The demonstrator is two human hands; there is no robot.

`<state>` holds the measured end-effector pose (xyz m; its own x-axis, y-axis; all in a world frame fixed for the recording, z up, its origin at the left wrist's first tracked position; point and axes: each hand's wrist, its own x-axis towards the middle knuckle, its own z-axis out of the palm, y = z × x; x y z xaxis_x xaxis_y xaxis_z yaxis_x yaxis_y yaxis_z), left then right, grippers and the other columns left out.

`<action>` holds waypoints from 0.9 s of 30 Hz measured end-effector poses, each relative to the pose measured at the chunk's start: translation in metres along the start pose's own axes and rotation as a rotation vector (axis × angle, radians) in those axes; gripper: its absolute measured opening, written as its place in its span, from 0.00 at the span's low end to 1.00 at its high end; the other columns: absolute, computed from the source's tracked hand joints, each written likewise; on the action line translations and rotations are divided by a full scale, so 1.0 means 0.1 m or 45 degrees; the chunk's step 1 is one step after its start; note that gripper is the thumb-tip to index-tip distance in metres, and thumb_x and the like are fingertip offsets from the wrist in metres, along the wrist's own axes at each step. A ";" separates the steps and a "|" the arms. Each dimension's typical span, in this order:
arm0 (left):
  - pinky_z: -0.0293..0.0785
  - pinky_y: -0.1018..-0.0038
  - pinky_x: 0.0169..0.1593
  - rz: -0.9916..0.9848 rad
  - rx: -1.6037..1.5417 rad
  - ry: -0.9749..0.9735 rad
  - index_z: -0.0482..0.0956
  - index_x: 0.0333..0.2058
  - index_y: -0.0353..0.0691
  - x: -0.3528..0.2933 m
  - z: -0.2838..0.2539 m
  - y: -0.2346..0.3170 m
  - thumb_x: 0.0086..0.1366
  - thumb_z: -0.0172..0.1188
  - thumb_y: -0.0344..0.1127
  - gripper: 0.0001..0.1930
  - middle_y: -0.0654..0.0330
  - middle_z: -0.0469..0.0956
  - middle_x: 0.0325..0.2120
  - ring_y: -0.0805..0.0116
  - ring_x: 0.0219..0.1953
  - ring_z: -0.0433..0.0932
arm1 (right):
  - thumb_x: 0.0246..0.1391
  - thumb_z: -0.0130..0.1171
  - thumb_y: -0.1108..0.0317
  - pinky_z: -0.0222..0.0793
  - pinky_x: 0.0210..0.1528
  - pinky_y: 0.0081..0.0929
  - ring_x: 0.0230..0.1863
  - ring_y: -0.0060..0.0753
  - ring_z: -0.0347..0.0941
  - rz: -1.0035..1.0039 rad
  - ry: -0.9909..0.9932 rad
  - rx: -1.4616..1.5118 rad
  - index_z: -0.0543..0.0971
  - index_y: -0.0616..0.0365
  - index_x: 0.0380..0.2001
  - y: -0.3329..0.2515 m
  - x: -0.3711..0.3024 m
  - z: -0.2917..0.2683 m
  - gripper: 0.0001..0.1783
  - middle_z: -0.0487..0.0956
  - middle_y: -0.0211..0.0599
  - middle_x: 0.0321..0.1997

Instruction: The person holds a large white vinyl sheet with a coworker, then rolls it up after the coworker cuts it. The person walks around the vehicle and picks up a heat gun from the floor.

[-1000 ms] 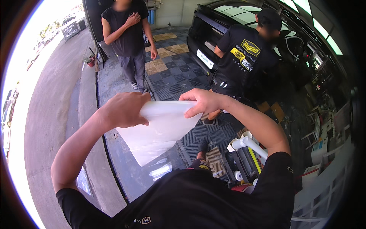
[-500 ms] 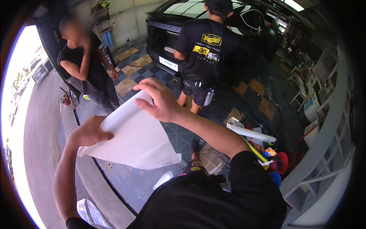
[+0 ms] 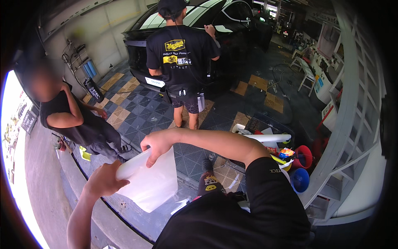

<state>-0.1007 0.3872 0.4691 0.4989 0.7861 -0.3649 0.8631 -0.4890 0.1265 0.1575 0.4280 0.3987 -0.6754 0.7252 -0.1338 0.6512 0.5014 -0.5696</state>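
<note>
Between my hands is a roll of whitish, translucent film (image 3: 151, 186), tilted, with a loose sheet hanging down from it. My left hand (image 3: 104, 179) is closed around the roll's lower left end, thumb pressing along the near side. At the upper right end, my right hand (image 3: 157, 145) grips it with the thumb in front and the fingers curled over the far side. The sheet's lower edge hangs free above the grey floor. The inside of the roll is hidden from view.
A person in black (image 3: 78, 112) stands at the left; another (image 3: 178, 58) faces a black car (image 3: 141, 52). To the right are a white roll (image 3: 269, 137), a red bucket (image 3: 304, 155), a blue bucket (image 3: 299, 179) and grey metal stairs (image 3: 352, 137). Patterned tiles (image 3: 145, 101) cover the floor.
My view has swung to the right. The roll and both hands sit lower in it, and less of the hanging sheet shows. The person by the car has raised a hand.
</note>
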 end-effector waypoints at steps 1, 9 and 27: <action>0.76 0.61 0.45 0.020 -0.057 -0.144 0.76 0.46 0.33 0.11 -0.02 0.00 0.54 0.71 0.41 0.25 0.44 0.83 0.36 0.47 0.40 0.83 | 0.38 0.72 0.38 0.75 0.40 0.39 0.38 0.46 0.81 0.043 -0.025 -0.073 0.75 0.63 0.47 0.04 -0.07 0.02 0.43 0.82 0.49 0.38; 0.77 0.62 0.48 0.187 0.066 -0.019 0.75 0.49 0.36 0.88 0.06 0.23 0.52 0.73 0.43 0.28 0.45 0.82 0.37 0.50 0.41 0.83 | 0.41 0.73 0.50 0.76 0.41 0.42 0.39 0.49 0.81 -0.184 0.219 -0.021 0.73 0.63 0.51 0.85 -0.15 0.16 0.38 0.82 0.50 0.33; 0.76 0.59 0.41 -0.208 0.213 -0.091 0.75 0.43 0.39 2.22 -0.45 1.38 0.52 0.72 0.53 0.28 0.52 0.82 0.32 0.51 0.37 0.83 | 0.46 0.67 0.58 0.74 0.45 0.43 0.42 0.52 0.81 -0.431 -0.187 0.427 0.71 0.65 0.55 2.39 -0.42 -0.98 0.34 0.83 0.48 0.36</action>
<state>0.1331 0.5117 0.4474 0.3416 0.8342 -0.4328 0.9039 -0.4178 -0.0917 0.3755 0.5637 0.3471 -0.8871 0.4616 0.0046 0.2561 0.5004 -0.8270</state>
